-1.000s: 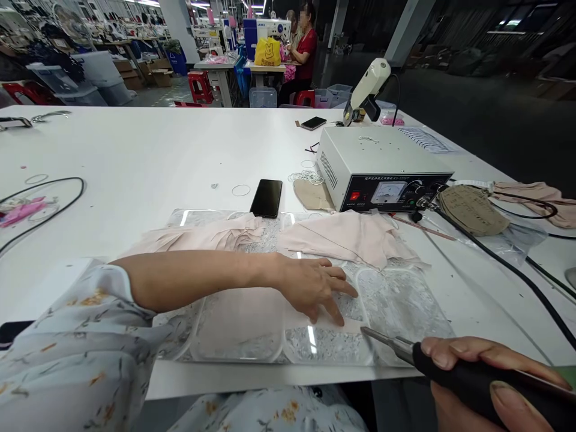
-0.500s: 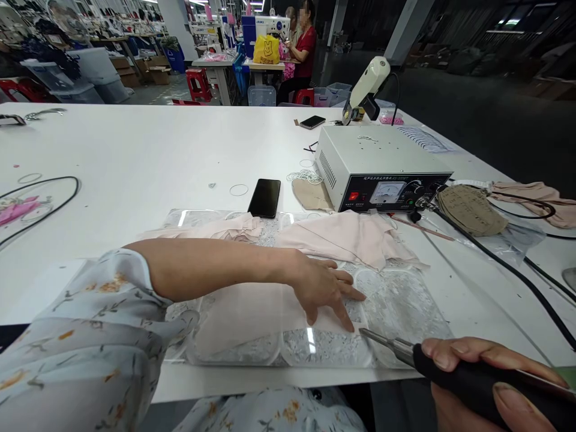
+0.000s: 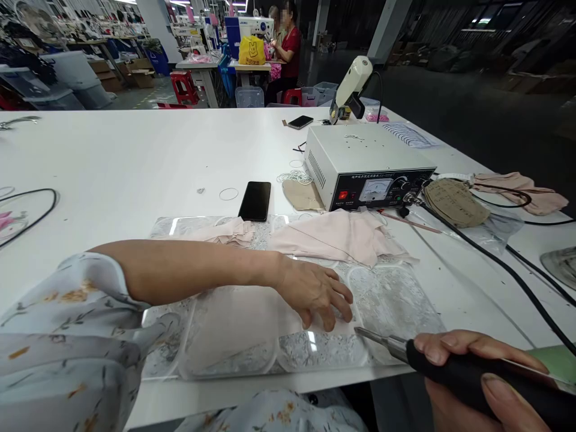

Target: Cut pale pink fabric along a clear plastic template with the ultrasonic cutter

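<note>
My left hand [image 3: 317, 294] rests on the pale pink fabric piece [image 3: 234, 324], fingers bent and gripping nothing; the cloth lies over a clear plastic sheet [image 3: 396, 300] on the counter [image 3: 112, 168]. Uneven pressure from me there could ruck the thin cloth or let it slide. The tip of the black-handled tool [image 3: 463, 376] sits just beside those fingers, so a slip could nick one or mark the plastic. My right hand [image 3: 472, 344] has its fingers wrapped around the handle; a snag on the black cable [image 3: 495, 258], if it feeds the tool, might jerk the tip sideways. As for containers, I can't see inside the pale plastic bin [image 3: 74, 69] at far left, nor the yellow bag [image 3: 252, 51] by the sewing machine [image 3: 254, 26]; the small clear box [image 3: 377, 116] behind the control unit [image 3: 366, 159] holds something pink; the clear plastic bag [image 3: 501, 231], rightmost, lies against brown card patterns [image 3: 455, 203], its contents unclear.
</note>
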{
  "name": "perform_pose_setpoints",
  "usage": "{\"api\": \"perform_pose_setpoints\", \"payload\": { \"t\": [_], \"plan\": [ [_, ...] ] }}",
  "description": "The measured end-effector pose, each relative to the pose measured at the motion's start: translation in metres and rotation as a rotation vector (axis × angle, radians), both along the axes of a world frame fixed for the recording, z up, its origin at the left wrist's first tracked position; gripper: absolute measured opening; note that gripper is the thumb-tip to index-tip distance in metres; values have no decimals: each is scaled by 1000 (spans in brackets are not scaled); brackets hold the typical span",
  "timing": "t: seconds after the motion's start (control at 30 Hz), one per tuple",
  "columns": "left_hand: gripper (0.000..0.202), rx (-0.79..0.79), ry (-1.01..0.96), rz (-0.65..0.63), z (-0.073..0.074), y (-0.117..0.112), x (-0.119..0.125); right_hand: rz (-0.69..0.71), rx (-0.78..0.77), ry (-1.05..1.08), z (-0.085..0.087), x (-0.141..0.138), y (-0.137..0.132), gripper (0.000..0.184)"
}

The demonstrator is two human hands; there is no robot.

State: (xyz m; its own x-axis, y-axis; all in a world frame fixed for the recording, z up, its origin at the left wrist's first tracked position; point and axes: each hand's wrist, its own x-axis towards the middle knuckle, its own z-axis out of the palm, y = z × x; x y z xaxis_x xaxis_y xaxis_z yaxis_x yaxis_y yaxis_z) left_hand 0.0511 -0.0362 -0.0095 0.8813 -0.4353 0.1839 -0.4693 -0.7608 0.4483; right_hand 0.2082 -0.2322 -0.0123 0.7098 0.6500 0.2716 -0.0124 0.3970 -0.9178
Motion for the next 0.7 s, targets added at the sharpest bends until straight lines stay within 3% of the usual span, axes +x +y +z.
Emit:
{"api": "perform_pose_setpoints", "payload": {
  "t": [0.27,0.43,0.6,0.7],
  "plan": [
    [27,-128,221,29,4,2,3,-6,14,8,2,0,2,10],
    [24,-223,160,-4,-3,6,3,4,8,-11,1,2,4,11],
    [26,-407,315,136,-2,6,4,16,-5,17,-1,3,-2,11],
    [28,-405,331,114,-2,6,5,41,-15,52,-3,0,-8,13]
  ]
}}
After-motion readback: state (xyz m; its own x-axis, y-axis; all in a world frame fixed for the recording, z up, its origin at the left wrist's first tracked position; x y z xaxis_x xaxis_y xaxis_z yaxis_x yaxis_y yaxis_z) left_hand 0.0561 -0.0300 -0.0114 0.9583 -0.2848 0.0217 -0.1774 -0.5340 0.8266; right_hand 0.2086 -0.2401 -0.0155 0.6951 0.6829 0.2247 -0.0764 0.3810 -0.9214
